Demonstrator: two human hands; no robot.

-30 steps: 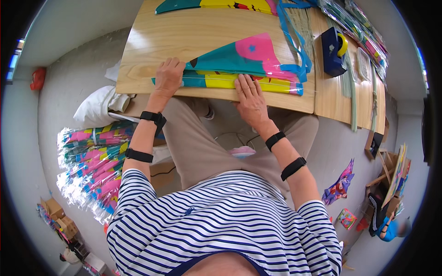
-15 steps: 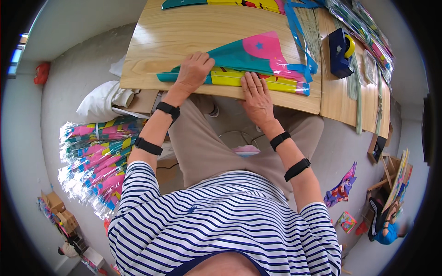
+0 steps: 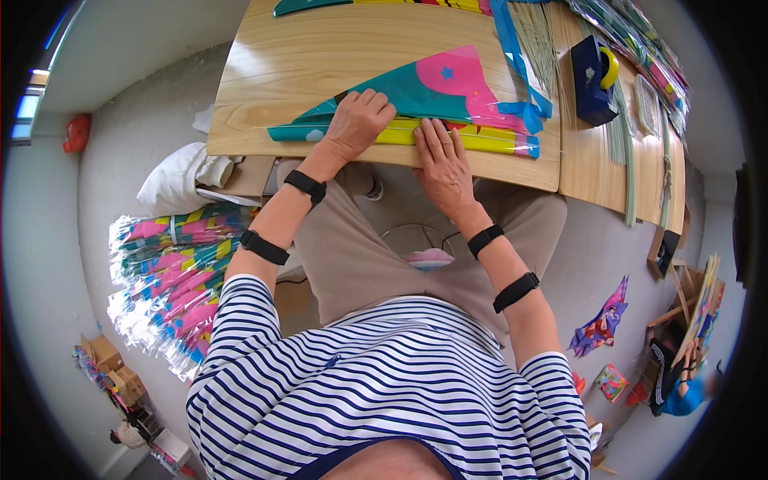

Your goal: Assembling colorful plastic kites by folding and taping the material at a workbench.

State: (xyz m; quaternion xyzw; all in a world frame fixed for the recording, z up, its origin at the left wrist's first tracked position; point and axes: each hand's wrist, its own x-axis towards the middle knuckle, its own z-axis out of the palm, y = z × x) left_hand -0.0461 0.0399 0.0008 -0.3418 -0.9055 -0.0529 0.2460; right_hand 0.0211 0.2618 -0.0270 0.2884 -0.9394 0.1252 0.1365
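Observation:
A folded kite (image 3: 432,96) of thin teal, pink and yellow sheet lies along the near edge of the wooden table (image 3: 320,48). Its wide pink end points right, and a long narrow yellow fold runs along the near side. My left hand (image 3: 358,126) is closed on the kite near its middle, with the fingers curled and knuckles up. My right hand (image 3: 444,166) rests on the yellow fold to the right, fingers stretched out flat. Blue ribbon (image 3: 509,44) trails down to the pink end.
Another folded kite (image 3: 384,5) lies at the far edge. At right are a dark blue tape dispenser (image 3: 590,84), thin sticks (image 3: 630,188) and a clear box (image 3: 646,104). Wrapped bundles (image 3: 172,280) pile up at my left. A co-worker (image 3: 684,392) is at far right.
My left hand has slid right along the kite, closer to my right hand. My right hand stays almost in place on the yellow fold.

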